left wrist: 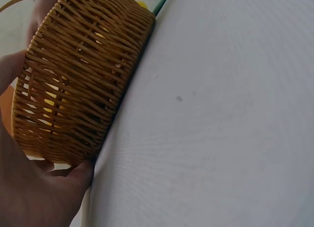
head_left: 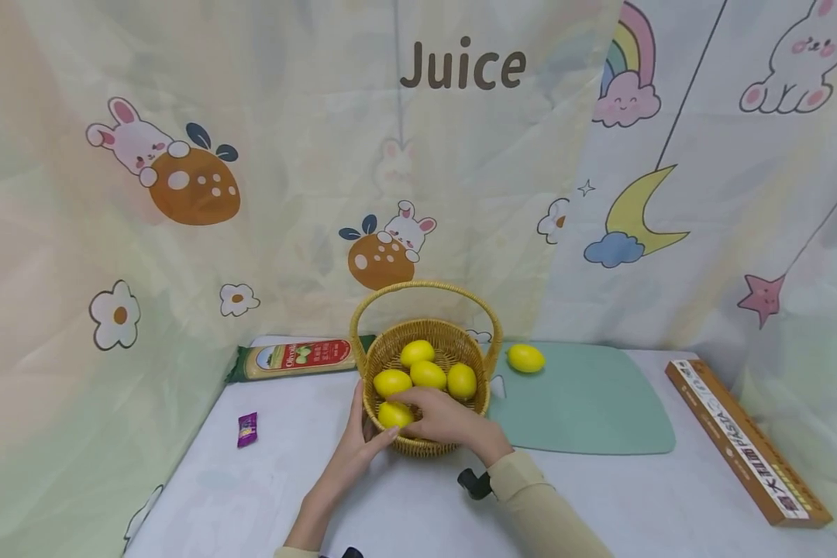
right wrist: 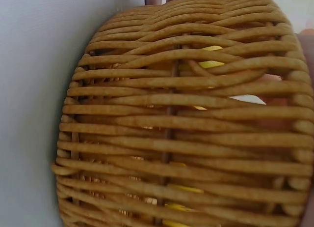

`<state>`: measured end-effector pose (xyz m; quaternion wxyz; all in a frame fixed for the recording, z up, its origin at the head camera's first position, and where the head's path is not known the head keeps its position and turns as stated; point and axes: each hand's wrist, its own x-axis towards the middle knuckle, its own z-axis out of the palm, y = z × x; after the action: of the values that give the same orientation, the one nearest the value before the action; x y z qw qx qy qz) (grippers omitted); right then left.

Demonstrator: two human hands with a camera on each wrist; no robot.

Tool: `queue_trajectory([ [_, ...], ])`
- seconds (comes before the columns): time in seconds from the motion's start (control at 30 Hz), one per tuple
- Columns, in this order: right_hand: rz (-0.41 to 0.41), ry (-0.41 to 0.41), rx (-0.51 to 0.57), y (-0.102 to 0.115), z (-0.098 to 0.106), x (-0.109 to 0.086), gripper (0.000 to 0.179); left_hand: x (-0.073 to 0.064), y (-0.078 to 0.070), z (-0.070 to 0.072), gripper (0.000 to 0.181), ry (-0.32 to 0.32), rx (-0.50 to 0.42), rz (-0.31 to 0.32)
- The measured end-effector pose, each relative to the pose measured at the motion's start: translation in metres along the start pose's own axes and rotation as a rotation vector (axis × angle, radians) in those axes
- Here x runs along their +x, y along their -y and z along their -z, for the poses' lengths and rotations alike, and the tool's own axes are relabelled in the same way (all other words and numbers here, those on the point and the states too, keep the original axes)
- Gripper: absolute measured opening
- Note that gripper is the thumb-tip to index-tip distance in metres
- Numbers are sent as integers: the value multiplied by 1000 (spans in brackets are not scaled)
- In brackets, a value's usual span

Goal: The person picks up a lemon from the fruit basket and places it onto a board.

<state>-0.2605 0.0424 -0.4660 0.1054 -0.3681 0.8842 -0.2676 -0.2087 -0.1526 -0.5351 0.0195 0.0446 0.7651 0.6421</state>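
A wicker basket point(head_left: 424, 447) with a tall handle stands in the middle of the table, and several yellow lemons point(head_left: 428, 375) lie inside it. My left hand point(head_left: 356, 448) holds the basket's left side, thumb by the rim and fingers along the outer wall; the left wrist view shows this hand point(left wrist: 41, 192) against the weave. Reaching over the front rim, my right hand point(head_left: 448, 418) has its fingers around a lemon point(head_left: 394, 416) at the front left inside the basket. In the right wrist view the basket wall point(right wrist: 186, 124) hides most of that hand.
Right of the basket lies a green board point(head_left: 579, 411) with one lemon point(head_left: 526, 358) at its back left corner. A noodle pack point(head_left: 300, 357) lies behind left, a purple candy point(head_left: 247, 429) at left, and a long pasta box point(head_left: 746, 442) at the right edge.
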Motion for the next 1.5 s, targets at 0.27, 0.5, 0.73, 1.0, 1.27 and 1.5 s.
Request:
queue_trajectory([
  [0.27, -6, 69, 26, -6, -7, 11, 46, 0, 1, -1, 103, -3, 10, -26],
  [0.5, 20, 54, -12, -5, -8, 11, 46, 0, 1, -2, 101, -1, -3, -38],
  [0.73, 57, 7, -67, -1, -8, 9, 42, 0, 2, -2, 103, -5, 6, -8],
  [1.0, 19, -14, -25, -1, 2, -1, 52, 0, 2, -2, 103, 2, -9, -22],
  [1.27, 28, -47, -67, 2, 16, -15, 57, 0, 1, -1, 103, -7, -3, -12],
  [1.5, 31, -78, -98, 6, 30, -32, 59, -1, -1, -2, 102, -8, 4, 1],
])
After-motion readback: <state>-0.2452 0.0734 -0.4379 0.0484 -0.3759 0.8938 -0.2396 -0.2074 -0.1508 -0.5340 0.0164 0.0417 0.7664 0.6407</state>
